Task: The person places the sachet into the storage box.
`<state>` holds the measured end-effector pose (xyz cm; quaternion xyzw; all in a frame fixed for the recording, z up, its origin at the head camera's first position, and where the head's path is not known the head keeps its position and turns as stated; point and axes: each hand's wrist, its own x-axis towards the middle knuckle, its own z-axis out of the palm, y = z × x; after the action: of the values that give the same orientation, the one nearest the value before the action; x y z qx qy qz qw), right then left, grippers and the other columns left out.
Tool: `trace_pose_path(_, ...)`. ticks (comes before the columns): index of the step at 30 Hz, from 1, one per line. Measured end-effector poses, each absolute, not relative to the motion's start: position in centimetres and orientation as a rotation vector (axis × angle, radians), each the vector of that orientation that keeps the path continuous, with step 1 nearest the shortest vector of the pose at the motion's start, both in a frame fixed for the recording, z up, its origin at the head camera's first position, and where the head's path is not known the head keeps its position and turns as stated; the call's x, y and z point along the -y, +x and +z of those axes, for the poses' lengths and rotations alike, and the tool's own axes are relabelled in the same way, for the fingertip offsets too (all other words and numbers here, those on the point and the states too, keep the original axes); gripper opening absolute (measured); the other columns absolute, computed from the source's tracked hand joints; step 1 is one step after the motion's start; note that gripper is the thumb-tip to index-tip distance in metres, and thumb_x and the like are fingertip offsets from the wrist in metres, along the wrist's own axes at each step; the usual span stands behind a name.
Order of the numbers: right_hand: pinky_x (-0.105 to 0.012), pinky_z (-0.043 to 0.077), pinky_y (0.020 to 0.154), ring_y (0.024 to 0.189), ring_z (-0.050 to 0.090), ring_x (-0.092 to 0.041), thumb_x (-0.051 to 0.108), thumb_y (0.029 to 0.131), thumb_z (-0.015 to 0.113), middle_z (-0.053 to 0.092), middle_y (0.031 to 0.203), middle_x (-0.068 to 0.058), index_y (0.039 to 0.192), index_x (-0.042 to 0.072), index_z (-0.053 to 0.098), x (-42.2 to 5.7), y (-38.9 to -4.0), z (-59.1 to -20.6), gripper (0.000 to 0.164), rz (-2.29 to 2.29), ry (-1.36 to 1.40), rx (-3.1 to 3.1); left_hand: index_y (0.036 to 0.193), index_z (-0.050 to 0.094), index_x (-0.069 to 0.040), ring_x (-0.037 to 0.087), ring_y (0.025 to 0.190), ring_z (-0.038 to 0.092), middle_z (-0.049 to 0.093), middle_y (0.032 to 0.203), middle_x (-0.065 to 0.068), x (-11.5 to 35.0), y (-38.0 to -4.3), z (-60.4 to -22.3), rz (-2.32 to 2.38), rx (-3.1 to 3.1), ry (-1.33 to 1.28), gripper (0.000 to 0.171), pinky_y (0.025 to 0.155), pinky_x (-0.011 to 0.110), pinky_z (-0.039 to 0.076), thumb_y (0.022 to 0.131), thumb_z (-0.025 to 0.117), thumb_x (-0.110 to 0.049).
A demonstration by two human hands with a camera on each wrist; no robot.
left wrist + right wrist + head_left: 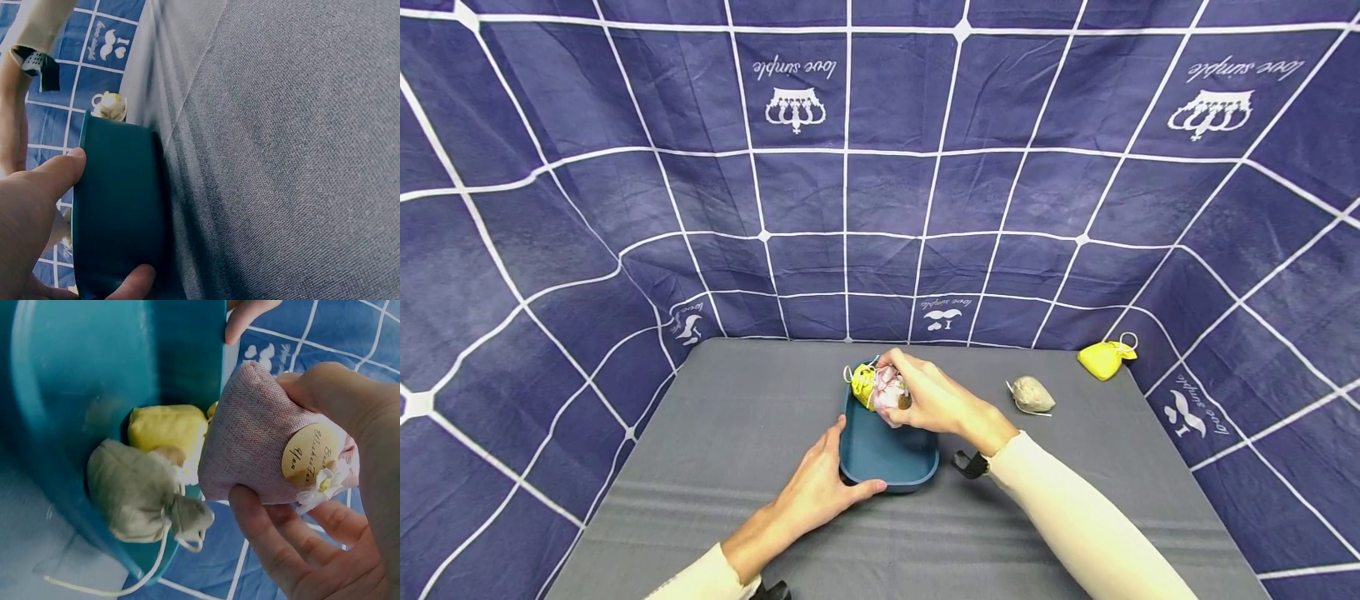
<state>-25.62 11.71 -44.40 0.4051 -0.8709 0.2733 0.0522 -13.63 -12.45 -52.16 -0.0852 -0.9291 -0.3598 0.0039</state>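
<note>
A teal, deep tray (889, 457) stands on the grey table. My left hand (822, 485) grips its near left corner, with the thumb (65, 172) on the rim and fingers along the outer side. Above the tray's far half, my right hand (934, 398) pinches a pink drawstring sachet (247, 440) between thumb and fingers. That sachet bears a round gold label (308, 454) and a small white flower (322, 487). Inside the tray, at its far end, lie a yellow sachet (164, 428) and a greyish-beige sachet (128, 490) with a loose white cord.
On the table to the right lies a beige sachet (1032, 395) with a white string. Farther right, near the back corner, is a yellow sachet (1101, 360). A blue cloth with white grid lines (880, 192) hangs behind the table and along both sides.
</note>
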Motion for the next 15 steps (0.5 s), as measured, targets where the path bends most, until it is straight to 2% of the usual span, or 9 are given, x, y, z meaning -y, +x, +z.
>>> trace_pose_path(6,-0.039,0.067,0.103,0.118,0.077,-0.018,0.018,0.091,0.099,0.076,0.133,-0.004,0.149,0.013,0.055,-10.4,-25.9,-44.7,0.073,0.826,1.236,2.684,0.172,0.042,0.008,0.052,0.149,0.067,0.058,0.172,0.032,12.4,-13.6,-52.2,-1.113,2.897,-0.265,0.130,0.121,0.064,0.058,0.081,0.105,-0.060)
trace_pose_path(15,-0.041,0.066,0.108,0.121,0.077,-0.020,0.019,0.092,0.098,0.076,0.139,-0.007,0.149,0.010,0.055,-9.4,-26.2,-45.3,0.072,0.838,1.260,2.694,0.172,0.042,0.008,0.051,0.149,0.067,0.058,0.171,0.032,12.4,-13.7,-52.4,-1.113,2.894,-0.269,0.129,0.121,0.064,0.058,0.081,0.105,-0.060)
